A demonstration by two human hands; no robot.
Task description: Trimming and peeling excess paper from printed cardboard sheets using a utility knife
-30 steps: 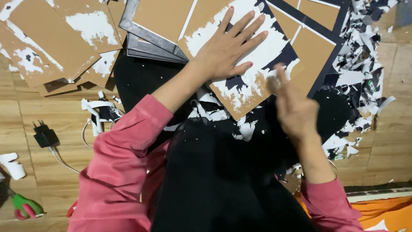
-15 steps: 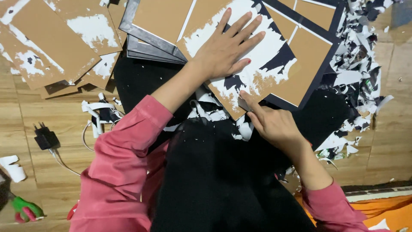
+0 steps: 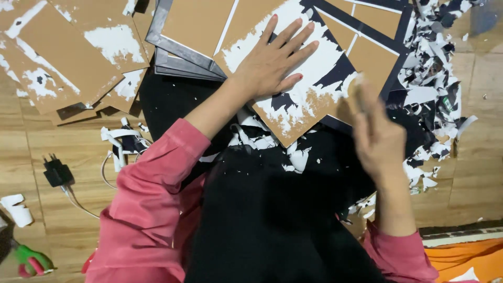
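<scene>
Your left hand [image 3: 272,65] lies flat, fingers spread and holding nothing, pressing down on a brown square board patched with torn white and black paper [image 3: 309,99] that rests across your lap. Your right hand [image 3: 374,133] is blurred with motion at the board's right edge, and you cannot tell from this view whether it is closed on a scrap, gripping a small tool or simply rubbing; its fingertips sit at the ragged border where white paper meets bare brown. To work this well, keep the left palm planted close to the spot being stripped so the board does not slide, and move the right hand at a low angle along the surface, away from your spread fingers. The board lies directly under the left hand and just left of the right one, its lower corner pointing toward your body. Beyond it sit more brown panels divided by dark strips [image 3: 367,36]; to the right, a heap of torn white and black paper scraps [image 3: 435,89] covers the wooden floor [image 3: 63,220]. To the far left lies a stack of similar brown boards [image 3: 63,57], then a black plug adapter with a white cable [image 3: 57,173], and green-and-pink-handled scissors [image 3: 31,260] near the corner.
</scene>
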